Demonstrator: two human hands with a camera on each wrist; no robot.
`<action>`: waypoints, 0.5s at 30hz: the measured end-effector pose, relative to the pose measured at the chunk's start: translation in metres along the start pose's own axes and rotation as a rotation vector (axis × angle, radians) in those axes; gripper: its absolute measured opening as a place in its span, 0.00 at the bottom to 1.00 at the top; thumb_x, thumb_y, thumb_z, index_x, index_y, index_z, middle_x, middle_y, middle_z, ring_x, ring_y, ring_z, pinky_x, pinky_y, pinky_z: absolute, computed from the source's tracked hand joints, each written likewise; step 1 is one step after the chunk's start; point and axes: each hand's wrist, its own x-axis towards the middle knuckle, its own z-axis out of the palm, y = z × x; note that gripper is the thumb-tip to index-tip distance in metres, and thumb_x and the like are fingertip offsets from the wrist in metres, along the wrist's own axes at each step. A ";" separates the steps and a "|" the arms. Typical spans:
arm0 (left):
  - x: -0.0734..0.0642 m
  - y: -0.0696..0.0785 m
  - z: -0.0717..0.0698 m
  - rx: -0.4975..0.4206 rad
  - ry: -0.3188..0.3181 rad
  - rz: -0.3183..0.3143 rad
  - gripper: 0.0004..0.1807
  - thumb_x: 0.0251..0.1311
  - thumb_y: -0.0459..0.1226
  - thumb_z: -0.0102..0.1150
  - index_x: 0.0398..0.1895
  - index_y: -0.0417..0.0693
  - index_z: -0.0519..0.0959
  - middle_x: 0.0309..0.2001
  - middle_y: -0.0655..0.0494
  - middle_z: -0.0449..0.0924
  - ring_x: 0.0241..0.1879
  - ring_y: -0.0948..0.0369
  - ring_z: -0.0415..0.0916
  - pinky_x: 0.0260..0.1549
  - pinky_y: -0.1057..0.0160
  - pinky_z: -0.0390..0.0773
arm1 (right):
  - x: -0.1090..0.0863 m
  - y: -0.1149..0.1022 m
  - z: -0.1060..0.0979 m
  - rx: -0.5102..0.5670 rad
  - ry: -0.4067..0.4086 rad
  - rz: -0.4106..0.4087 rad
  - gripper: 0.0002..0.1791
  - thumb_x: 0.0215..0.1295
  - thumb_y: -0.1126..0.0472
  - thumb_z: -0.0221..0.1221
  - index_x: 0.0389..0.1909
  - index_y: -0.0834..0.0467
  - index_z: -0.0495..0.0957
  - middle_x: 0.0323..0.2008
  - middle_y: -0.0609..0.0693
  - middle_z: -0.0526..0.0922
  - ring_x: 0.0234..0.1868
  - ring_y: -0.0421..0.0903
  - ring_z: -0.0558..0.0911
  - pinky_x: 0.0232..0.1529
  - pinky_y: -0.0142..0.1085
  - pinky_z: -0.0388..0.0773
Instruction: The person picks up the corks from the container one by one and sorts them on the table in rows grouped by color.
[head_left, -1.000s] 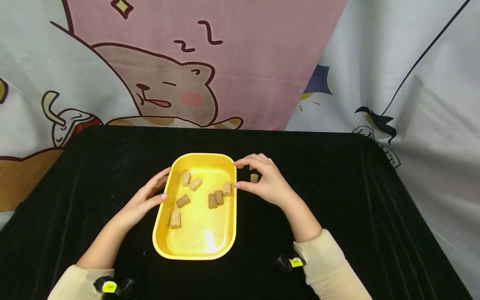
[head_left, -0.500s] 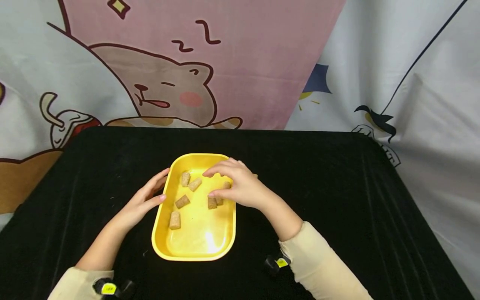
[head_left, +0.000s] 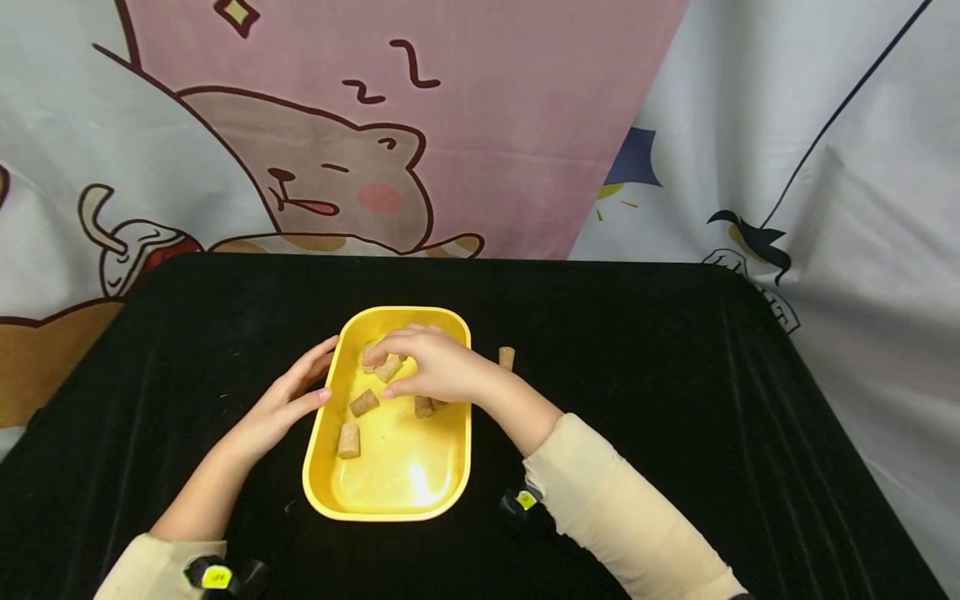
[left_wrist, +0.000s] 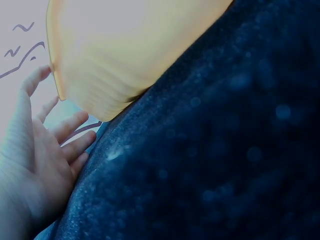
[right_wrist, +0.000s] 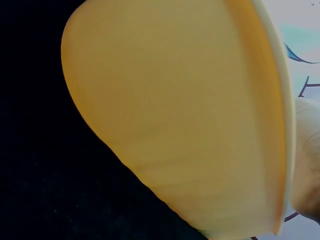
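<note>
My left hand (head_left: 288, 400) rests against the left side of the yellow tray (head_left: 315, 479), its fingers extended and the thumb at the rim. In the left wrist view the fingers of that hand (left_wrist: 50, 155) spread along the tray's outer wall (left_wrist: 115, 60). Over the tray's far half hovers my right hand (head_left: 431, 362), thumb and index finger apart. One cork (head_left: 388, 368) shows between them; another cork (head_left: 367, 358) is partly behind the index finger. Nearer me lie a tilted cork (head_left: 364, 403) and a lighter cork (head_left: 348, 440). The right hand partly covers more corks (head_left: 423, 407).
Outside the tray, a cork (head_left: 507, 358) stands on the black cloth (head_left: 637, 350) to the right, partly behind my right forearm. A printed curtain (head_left: 487, 125) hangs behind the table. The right wrist view shows mostly the tray's outer wall (right_wrist: 170, 110).
My right hand has moved left from outside the tray's right rim to above its far-left corks. The cork outside on the right is more visible. My left hand has stayed in place.
</note>
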 end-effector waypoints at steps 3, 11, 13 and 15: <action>0.000 -0.001 0.000 -0.009 0.003 -0.003 0.34 0.69 0.30 0.44 0.76 0.48 0.48 0.69 0.38 0.57 0.66 0.41 0.56 0.53 0.69 0.66 | 0.007 0.001 0.003 0.003 -0.037 0.007 0.22 0.56 0.58 0.68 0.53 0.53 0.79 0.51 0.41 0.80 0.54 0.41 0.73 0.58 0.30 0.63; 0.000 -0.002 -0.001 -0.007 0.003 0.002 0.34 0.69 0.30 0.44 0.76 0.48 0.48 0.69 0.38 0.57 0.65 0.41 0.56 0.54 0.64 0.67 | 0.018 0.008 0.014 0.048 -0.131 0.066 0.22 0.56 0.59 0.67 0.53 0.52 0.78 0.51 0.41 0.78 0.48 0.42 0.73 0.53 0.29 0.68; 0.000 -0.002 0.000 -0.004 0.003 0.000 0.34 0.69 0.30 0.44 0.76 0.48 0.48 0.69 0.38 0.58 0.65 0.41 0.57 0.56 0.55 0.66 | 0.020 0.009 0.016 0.044 -0.141 0.066 0.22 0.56 0.60 0.67 0.53 0.53 0.78 0.50 0.42 0.78 0.45 0.43 0.73 0.50 0.28 0.69; 0.000 -0.002 0.000 -0.003 0.001 -0.002 0.34 0.69 0.30 0.44 0.76 0.48 0.48 0.69 0.38 0.58 0.66 0.41 0.56 0.56 0.54 0.66 | 0.022 0.010 0.018 0.034 -0.150 0.059 0.22 0.56 0.60 0.67 0.53 0.54 0.78 0.49 0.42 0.78 0.44 0.42 0.74 0.48 0.27 0.70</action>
